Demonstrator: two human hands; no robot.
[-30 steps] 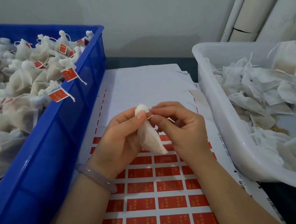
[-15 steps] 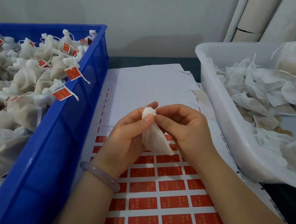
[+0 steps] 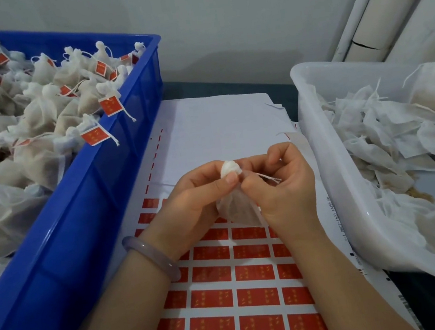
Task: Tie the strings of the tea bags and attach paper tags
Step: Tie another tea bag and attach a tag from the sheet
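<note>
A white tea bag (image 3: 240,207) hangs between both hands over the sheet of red paper tags (image 3: 234,298). My left hand (image 3: 188,204) pinches its gathered neck, the bunched top showing above the thumb. My right hand (image 3: 279,184) pinches the bag's white string (image 3: 269,178) just beside the neck, and the string's loose ends stick out to the right across the curled fingers. The lower part of the bag is partly hidden by my right palm.
A blue crate (image 3: 84,210) on the left holds several tied tea bags with red tags. A white tub (image 3: 331,177) on the right holds several untied bags. White backing paper (image 3: 219,125) lies between them; pipes stand at the back right.
Both hands have stayed at the bag's neck. My right hand has drawn the string out to the right, so its loose ends now show across the fingers.
</note>
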